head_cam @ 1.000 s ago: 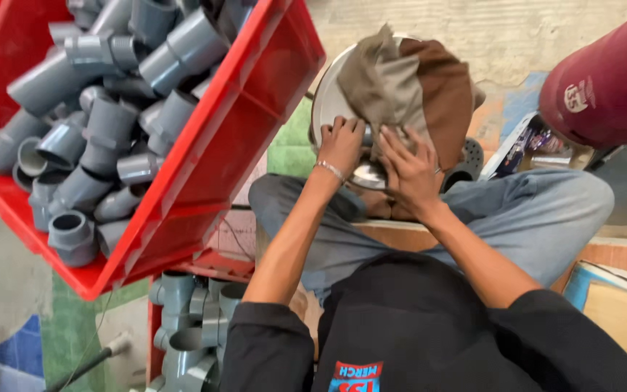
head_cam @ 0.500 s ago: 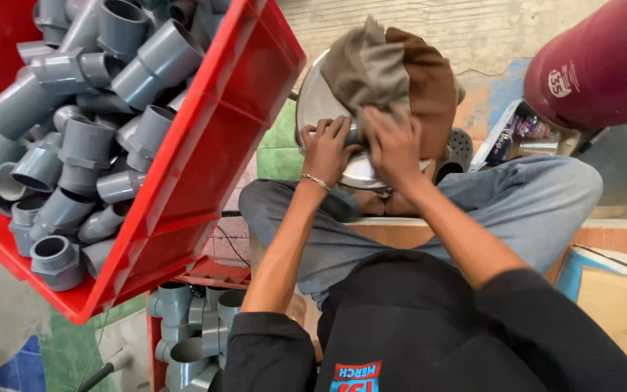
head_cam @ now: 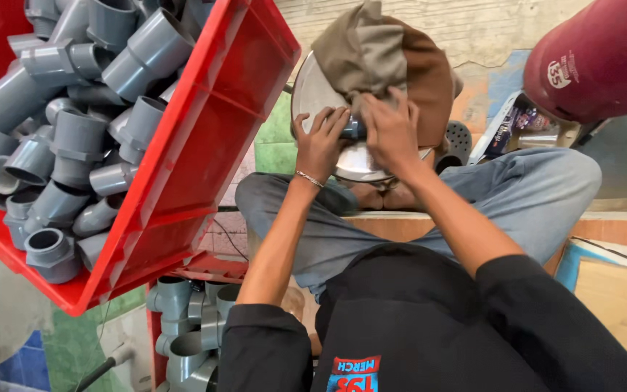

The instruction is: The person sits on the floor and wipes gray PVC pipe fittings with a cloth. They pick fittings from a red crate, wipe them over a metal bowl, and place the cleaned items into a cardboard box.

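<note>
A round shiny metal plate rests over my crossed legs, its upper part covered by a tan and brown cloth. My left hand grips a small grey piece against the plate's middle. My right hand presses flat on the lower edge of the cloth, right beside the left hand. What lies under the cloth is hidden.
A tilted red crate full of grey pipe fittings fills the left. More grey fittings sit in a red rack below it. A dark red cylinder is at upper right, a black perforated disc beside the plate, a wooden board at right.
Both hands moved up along the plate toward the cloth. The right hand slid from the plate's lower rim onto the cloth's edge.
</note>
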